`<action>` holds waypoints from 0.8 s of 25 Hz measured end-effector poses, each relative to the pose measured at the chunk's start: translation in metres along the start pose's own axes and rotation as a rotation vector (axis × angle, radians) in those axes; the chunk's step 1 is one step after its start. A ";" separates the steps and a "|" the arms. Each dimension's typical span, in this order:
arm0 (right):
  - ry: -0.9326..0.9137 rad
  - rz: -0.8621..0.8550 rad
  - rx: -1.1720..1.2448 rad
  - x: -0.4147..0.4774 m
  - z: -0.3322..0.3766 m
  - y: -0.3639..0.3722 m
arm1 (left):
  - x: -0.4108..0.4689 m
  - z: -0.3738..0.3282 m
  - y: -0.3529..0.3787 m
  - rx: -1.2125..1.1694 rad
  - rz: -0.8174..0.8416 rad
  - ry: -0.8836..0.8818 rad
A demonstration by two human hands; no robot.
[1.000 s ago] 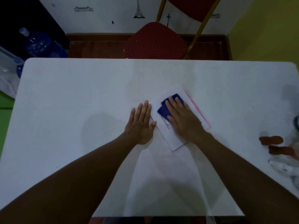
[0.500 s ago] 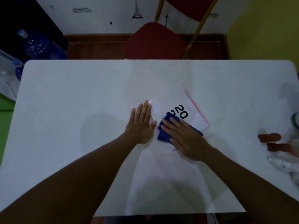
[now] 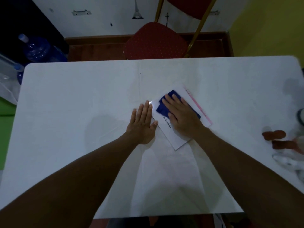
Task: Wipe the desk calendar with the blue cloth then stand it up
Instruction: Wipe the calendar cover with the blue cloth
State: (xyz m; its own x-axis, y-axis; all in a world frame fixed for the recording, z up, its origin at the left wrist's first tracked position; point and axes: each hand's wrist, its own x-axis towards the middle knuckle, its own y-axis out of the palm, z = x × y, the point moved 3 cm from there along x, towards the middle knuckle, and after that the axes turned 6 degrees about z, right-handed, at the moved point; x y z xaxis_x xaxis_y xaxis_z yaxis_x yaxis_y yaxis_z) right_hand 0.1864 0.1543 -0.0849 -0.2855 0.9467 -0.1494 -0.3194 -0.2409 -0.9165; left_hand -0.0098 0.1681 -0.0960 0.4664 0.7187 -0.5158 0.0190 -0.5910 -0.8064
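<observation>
The white desk calendar lies flat and askew near the middle of the white table, with a pink spiral edge on its far right side and the word "Calendar" showing. My right hand presses the blue cloth flat onto the calendar's far half, fingers spread over the cloth. My left hand rests palm down on the table against the calendar's left edge, thumb touching it. The printed year is hidden under cloth and hand.
A red chair stands behind the table's far edge. Blue water bottles sit on the floor at far left. At the table's right edge lie two reddish-brown pieces and pale crumpled material.
My right hand has slid the blue cloth from the calendar's near left part up to its far half, covering the printed year again. My left hand has stayed put.
</observation>
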 end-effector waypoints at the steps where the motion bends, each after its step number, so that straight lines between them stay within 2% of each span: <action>1: -0.065 0.027 -0.004 -0.016 0.004 0.003 | 0.001 0.000 0.000 -0.002 0.010 -0.002; 5: -0.228 0.162 -0.063 -0.078 0.013 0.013 | 0.002 0.001 0.002 0.012 0.019 -0.013; 8: -0.279 0.171 0.046 -0.090 0.012 0.004 | 0.003 0.001 0.003 0.021 0.021 -0.022; 10: -0.139 0.008 0.151 -0.085 0.002 -0.007 | 0.004 0.001 0.002 0.020 0.025 -0.021; 13: 0.158 -0.184 0.110 -0.080 -0.006 -0.012 | 0.005 0.002 0.004 0.028 0.023 -0.021; 18: 0.412 -0.136 0.268 -0.075 0.006 -0.009 | 0.001 0.001 0.000 0.025 0.029 -0.010; 20: 0.425 -0.070 0.274 -0.072 0.012 -0.010 | 0.000 0.000 -0.005 0.007 0.034 -0.019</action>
State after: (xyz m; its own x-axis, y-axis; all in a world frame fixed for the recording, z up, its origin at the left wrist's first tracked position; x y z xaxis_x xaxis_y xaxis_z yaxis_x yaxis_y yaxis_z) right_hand 0.1996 0.0859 -0.0610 0.1196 0.9521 -0.2813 -0.5663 -0.1673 -0.8070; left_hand -0.0096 0.1709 -0.0918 0.4499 0.7050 -0.5483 -0.0025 -0.6130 -0.7901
